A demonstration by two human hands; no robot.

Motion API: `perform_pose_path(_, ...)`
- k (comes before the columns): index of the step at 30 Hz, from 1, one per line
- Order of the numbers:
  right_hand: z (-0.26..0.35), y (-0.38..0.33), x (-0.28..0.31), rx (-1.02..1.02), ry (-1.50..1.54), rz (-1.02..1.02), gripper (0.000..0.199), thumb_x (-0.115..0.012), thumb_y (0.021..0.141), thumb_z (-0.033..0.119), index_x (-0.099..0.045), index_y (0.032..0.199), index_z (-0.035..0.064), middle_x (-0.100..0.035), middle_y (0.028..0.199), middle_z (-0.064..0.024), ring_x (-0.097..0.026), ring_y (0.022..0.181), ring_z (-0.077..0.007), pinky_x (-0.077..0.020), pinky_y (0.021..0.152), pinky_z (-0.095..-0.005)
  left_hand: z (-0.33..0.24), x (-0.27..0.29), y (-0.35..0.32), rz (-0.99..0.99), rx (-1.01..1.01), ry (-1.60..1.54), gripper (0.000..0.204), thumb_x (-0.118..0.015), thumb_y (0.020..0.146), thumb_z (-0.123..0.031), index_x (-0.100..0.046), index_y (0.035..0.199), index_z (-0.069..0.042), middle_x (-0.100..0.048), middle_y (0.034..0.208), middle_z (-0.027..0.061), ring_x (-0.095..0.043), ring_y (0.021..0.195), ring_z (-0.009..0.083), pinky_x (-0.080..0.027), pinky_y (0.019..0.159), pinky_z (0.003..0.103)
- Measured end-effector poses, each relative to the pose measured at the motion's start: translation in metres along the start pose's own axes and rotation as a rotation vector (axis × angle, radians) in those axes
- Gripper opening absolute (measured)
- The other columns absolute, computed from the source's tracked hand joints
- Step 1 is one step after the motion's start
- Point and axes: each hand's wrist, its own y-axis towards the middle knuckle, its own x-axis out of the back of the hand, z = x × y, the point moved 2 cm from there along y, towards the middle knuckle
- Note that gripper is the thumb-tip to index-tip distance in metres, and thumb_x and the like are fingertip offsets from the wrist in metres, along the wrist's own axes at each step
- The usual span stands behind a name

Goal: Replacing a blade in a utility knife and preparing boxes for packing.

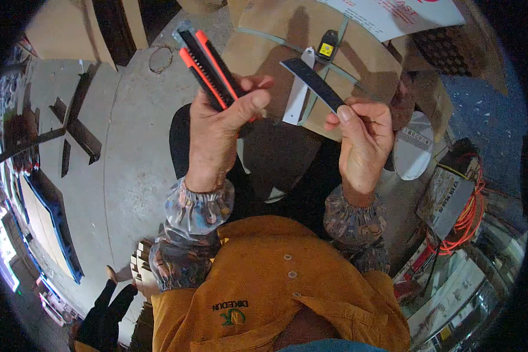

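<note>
My left hand [217, 126] grips an orange and black utility knife [208, 67] that points up and to the left. My right hand [364, 141] pinches the lower end of a dark, flat blade strip [312, 84], holding it tilted up toward the left. The two hands are raised side by side over my lap, a short gap apart. Both wrists wear patterned sleeve covers over a mustard-coloured jacket.
Brown cardboard sheets [276, 35] with a white strip and a small black and yellow tool [327, 47] lie ahead on the concrete floor. A grey oval piece [412, 149] and an orange cable [469, 214] sit at the right. Dark board offcuts [76, 126] lie at the left.
</note>
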Motion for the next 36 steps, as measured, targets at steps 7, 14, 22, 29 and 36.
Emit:
perform_pose_path(7, -0.008, -0.014, -0.008, -0.102, -0.053, 0.073, 0.015, -0.056, 0.077, -0.004, -0.047, 0.088, 0.0013, -0.052, 0.086, -0.0094, -0.057, 0.066, -0.0154, -0.0500, 0.057, -0.0269, 0.007, -0.005, 0.001, -0.057, 0.004, -0.102, 0.029, -0.068, 0.066, 0.004, -0.050, 0.088, -0.004, -0.060, 0.078, 0.0063, -0.057, 0.064, 0.0119, -0.045, 0.057, 0.022)
perform_pose_path(14, -0.014, -0.015, -0.002, -0.277, -0.326, 0.243, 0.015, -0.057, 0.079, 0.004, -0.054, 0.094, 0.0005, -0.056, 0.077, -0.0027, -0.053, 0.065, -0.0078, -0.0456, 0.058, -0.0212, 0.010, 0.004, 0.002, -0.068, -0.003, -0.043, 0.023, -0.065, 0.070, 0.003, -0.051, 0.087, -0.004, -0.060, 0.077, 0.0050, -0.055, 0.062, 0.0103, -0.044, 0.056, 0.021)
perform_pose_path(22, -0.023, 0.041, 0.000, -0.011, -0.614, 0.137, 0.011, -0.056, 0.080, 0.006, -0.055, 0.089, -0.0001, -0.056, 0.077, -0.0019, -0.052, 0.072, -0.0081, -0.0423, 0.065, -0.0206, 0.014, 0.017, -0.003, -0.056, 0.088, -0.009, 0.025, -0.052, 0.084, -0.022, -0.051, 0.095, 0.001, -0.057, 0.077, 0.0080, -0.053, 0.061, 0.0130, -0.044, 0.057, 0.025)
perform_pose_path(29, -0.020, 0.043, -0.008, 0.307, -1.018, 0.137, 0.010, -0.056, 0.080, 0.008, -0.055, 0.088, 0.0008, -0.055, 0.081, -0.0018, -0.051, 0.072, -0.0086, -0.0415, 0.064, -0.0214, 0.027, 0.012, -0.006, 0.092, 0.234, -0.242, 0.048, -0.031, 0.090, -0.040, -0.042, 0.109, 0.002, -0.057, 0.081, 0.0119, -0.057, 0.070, 0.0193, -0.047, 0.063, 0.029)
perform_pose_path(36, -0.020, -0.018, -0.024, -0.416, -0.314, 0.290, 0.023, -0.051, 0.085, 0.018, -0.047, 0.098, 0.0005, -0.056, 0.081, -0.0078, -0.054, 0.067, -0.0124, -0.0442, 0.059, -0.0237, 0.031, -0.003, 0.004, 0.128, 0.133, -0.506, 0.044, -0.032, 0.091, -0.036, -0.035, 0.117, 0.000, -0.055, 0.095, 0.0144, -0.056, 0.083, 0.0235, -0.046, 0.076, 0.035)
